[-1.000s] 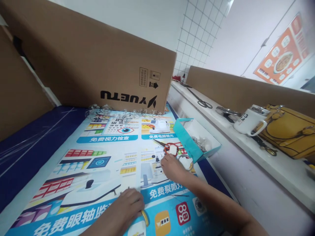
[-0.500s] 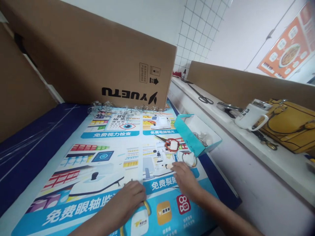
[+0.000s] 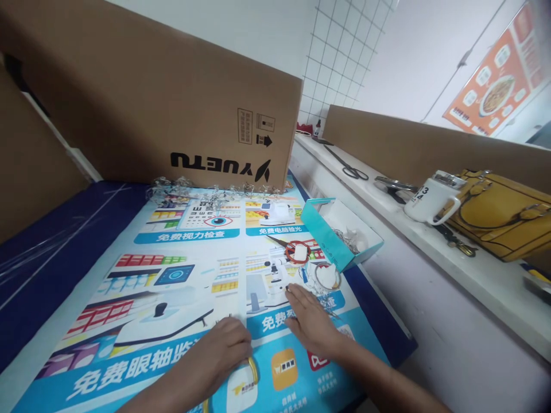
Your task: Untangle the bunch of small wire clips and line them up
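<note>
My left hand point(image 3: 232, 344) rests low over the printed sheet point(image 3: 224, 261), its fingers curled. A yellow curved thing point(image 3: 253, 371) shows beside and below it; most of it is hidden, so its kind is unclear. My right hand point(image 3: 312, 321) lies palm down, fingers stretched out and thumb apart. Thin silvery pieces point(image 3: 330, 311) show by its outer edge. Just beyond is a round ring with white crumpled material point(image 3: 328, 276). Scissors with orange handles point(image 3: 296, 251) lie farther off, a white piece on the handles. A turquoise box point(image 3: 340, 235) holds thin metallic pieces and something white.
A heap of tangled silvery pieces point(image 3: 210, 194) lies before a tall cardboard box point(image 3: 193, 103). On the right ledge point(image 3: 390, 217) are black scissors point(image 3: 355, 173), a white mug point(image 3: 433, 201) and a yellow bag point(image 3: 503, 215).
My right hand has moved left and slightly toward me, away from the ring and white material. My left hand stays nearly in place. The whole view has shifted slightly.
</note>
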Available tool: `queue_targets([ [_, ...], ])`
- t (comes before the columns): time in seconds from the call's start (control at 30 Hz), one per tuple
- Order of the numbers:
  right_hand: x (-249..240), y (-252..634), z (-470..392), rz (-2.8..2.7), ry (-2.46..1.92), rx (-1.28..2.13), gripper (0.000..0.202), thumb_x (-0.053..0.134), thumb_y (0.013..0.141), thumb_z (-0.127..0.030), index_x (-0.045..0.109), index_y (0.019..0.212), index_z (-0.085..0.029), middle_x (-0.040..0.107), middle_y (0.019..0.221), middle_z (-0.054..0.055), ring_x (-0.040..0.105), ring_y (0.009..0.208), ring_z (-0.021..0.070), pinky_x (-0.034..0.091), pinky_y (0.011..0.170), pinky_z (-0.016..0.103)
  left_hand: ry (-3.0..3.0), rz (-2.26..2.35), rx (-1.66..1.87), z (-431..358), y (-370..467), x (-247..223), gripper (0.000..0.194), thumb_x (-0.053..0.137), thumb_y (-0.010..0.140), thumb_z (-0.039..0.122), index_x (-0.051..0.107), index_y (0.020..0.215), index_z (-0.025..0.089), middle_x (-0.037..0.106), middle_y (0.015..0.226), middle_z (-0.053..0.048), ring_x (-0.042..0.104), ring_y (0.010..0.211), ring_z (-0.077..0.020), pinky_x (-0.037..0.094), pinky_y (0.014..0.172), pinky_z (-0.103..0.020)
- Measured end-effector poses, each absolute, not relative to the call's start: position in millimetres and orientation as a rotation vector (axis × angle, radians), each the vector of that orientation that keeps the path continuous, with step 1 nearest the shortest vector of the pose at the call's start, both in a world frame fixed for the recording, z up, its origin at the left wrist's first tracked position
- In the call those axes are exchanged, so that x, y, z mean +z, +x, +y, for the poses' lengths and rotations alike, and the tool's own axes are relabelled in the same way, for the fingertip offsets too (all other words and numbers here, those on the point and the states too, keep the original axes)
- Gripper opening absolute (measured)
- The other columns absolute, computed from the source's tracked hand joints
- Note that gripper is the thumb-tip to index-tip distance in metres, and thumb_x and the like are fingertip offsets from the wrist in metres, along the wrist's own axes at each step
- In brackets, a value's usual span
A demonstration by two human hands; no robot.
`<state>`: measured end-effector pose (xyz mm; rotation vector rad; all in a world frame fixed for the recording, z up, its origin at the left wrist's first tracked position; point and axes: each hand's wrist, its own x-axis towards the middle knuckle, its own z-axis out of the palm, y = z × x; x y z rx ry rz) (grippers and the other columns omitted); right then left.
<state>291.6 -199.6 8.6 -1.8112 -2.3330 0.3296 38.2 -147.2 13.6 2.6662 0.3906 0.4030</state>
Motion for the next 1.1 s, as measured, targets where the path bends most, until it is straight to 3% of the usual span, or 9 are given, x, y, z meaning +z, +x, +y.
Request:
queue_targets([
  [0.4, 3, 315, -196, -2.14, -1.943, 0.209, 0.052, 0.037, 0.089, -0.036, 0.032, 0.136, -0.012, 0.027, 0.143, 0.013, 0.022, 0.132, 0.0255, 0.026, 0.106, 0.045, 2.802, 0.414, 0.453, -150, 44, 19, 0.02, 0.037, 0.09, 0.012, 0.055, 0.087, 0.019, 0.059, 0.091, -0.004, 0.047, 0.086, -0.0181, 0.034, 0.082, -0.036],
  [0.7, 5, 275, -183, -2.287, -1.728, 0.223, 0.057, 0.041, 0.087, -0.044, 0.033, 0.134, -0.013, 0.029, 0.142, 0.011, 0.02, 0.132, 0.0236, 0.022, 0.108, 0.041, 2.866, 0.383, 0.488, -140, 52, 2, 0.018, 0.042, 0.088, 0.012, 0.057, 0.089, 0.021, 0.061, 0.092, -0.002, 0.05, 0.086, -0.0174, 0.032, 0.086, -0.036],
  [1.1, 2, 299, -165, -2.181, -1.816, 0.129, 0.05, 0.038, 0.089, -0.039, 0.037, 0.131, -0.012, 0.035, 0.139, 0.013, 0.027, 0.129, 0.0227, 0.024, 0.106, 0.041, 2.893, 0.414, 0.459, -134, 39, 3, 0.025, 0.049, 0.086, 0.022, 0.056, 0.108, 0.034, 0.063, 0.105, 0.0, 0.054, 0.096, -0.0184, 0.037, 0.086, -0.031],
])
